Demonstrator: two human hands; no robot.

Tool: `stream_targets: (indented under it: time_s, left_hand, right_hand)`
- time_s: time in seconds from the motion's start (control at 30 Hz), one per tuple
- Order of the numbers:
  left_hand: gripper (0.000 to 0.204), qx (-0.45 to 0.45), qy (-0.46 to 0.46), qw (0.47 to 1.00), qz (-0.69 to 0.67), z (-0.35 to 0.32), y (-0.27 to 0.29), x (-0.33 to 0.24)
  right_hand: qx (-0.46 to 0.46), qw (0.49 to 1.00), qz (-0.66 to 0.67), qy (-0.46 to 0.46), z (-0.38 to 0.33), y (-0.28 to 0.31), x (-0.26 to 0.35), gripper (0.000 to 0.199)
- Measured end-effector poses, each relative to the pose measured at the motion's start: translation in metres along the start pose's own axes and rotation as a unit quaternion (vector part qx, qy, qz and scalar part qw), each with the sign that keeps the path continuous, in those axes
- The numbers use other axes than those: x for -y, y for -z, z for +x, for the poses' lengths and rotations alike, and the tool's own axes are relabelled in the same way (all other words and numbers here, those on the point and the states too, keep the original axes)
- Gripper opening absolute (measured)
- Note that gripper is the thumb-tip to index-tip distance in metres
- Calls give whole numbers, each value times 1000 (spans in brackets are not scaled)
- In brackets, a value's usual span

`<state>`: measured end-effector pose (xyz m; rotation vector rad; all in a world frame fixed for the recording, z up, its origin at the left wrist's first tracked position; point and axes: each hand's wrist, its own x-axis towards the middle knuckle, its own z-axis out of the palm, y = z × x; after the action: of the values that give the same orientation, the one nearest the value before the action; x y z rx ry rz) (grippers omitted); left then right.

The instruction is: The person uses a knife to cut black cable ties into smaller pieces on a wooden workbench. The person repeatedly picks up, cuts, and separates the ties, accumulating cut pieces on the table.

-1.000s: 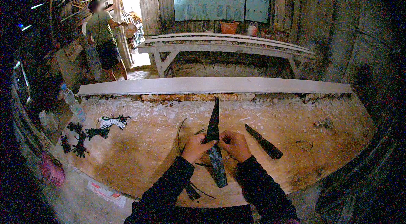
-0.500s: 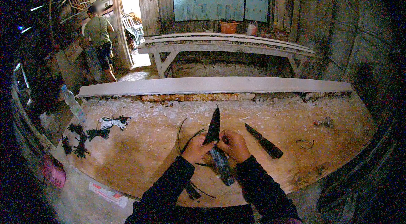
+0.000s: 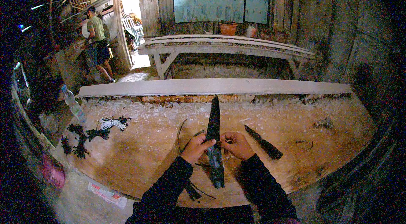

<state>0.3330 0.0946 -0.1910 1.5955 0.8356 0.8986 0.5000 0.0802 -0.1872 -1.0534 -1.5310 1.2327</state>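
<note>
Head view, the dark piece: a long tapering dark piece (image 3: 215,118) stands nearly lengthwise between the hands over the middle of the bench (image 3: 334,152), its narrow tip toward the pale ledge (image 3: 215,87) and its wider, shinier end toward the person
Left grip: the left hand (image 3: 195,148) is closed on the piece about midway along, thumb laid across its face
Right grip: the right hand (image 3: 235,145) is curled just beside the right edge, thumb drawn toward the fingers; whether that pinch is closed, or has a strand in it, I cannot tell
Steadying thumb: the step looks like fine finger work along that edge, so the thumb would do best pressing flat and close to the working spot, stopping the piece from twisting
Right-hand pinch: small, even pulls in line with the edge should serve better than a sideways tug, which could bend or tear the piece
Dark tool: a pointed, knife-like tool (image 3: 263,141) lies on the bench to the right, apart from both hands; a wide swing of the right elbow or wrist might knock it
Loose strips: thin dark strips (image 3: 192,191) lie near the left forearm and could snag on the sleeve (image 3: 163,190), so lifting that arm clear seems wise
</note>
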Motion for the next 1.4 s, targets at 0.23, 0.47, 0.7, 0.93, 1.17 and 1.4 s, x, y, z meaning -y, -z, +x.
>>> stream_targets:
  time_s: [0.23,0.47,0.7,0.93,1.17,1.4]
  left_hand:
    - [19,-59,0,981,-184,2,4,18]
    - [19,-200,-79,864,-455,-1,43,2]
    - [10,-380,-115,798,-454,-7,110,6]
    - [15,-381,-67,812,-436,-9,122,13]
    - [8,-179,97,885,-419,9,47,20]
    - [16,-73,34,985,-155,-2,-13,11]
  right_hand:
    - [-49,990,-128,-36,-6,-3,13,11]
    - [-32,898,-437,-49,-5,9,10,16]
    - [-58,869,-475,-130,-7,32,3,24]
    - [-15,875,-464,-137,-5,48,-1,26]
    - [-24,921,-380,-81,4,54,-11,28]
    - [-23,988,-129,-80,6,32,-5,22]
